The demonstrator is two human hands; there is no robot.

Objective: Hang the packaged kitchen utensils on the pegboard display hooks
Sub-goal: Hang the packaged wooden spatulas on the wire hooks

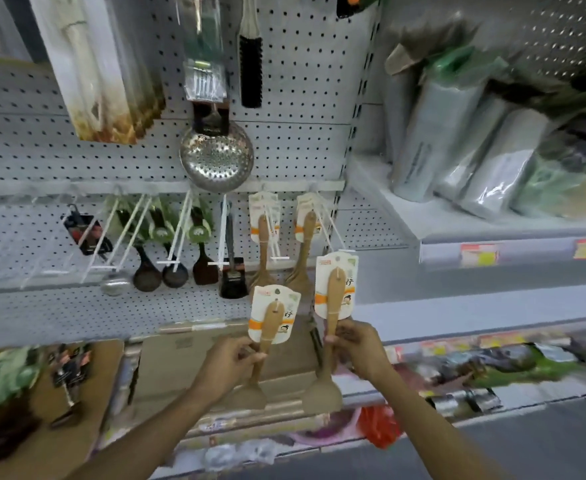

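Note:
My left hand [230, 365] grips the handle of a wooden spatula [272, 320] with a white and orange card on it, held upright below the hooks. In my right hand [357, 348] is a second carded wooden spatula [335, 289], held higher, its card top close to the tip of the rightmost white hook [336, 237]. Two hooks on the pegboard [302, 140] carry matching carded wooden spatulas, one bunch [263, 220] on the left and another [308, 220] on the right.
Black ladles and turners [177, 268] hang on white hooks to the left. A steel skimmer [217, 155] and a black brush [250, 71] hang above. Wrapped grey packs [457, 140] lie on the shelf at right. Cardboard boxes [180, 362] and goods sit below.

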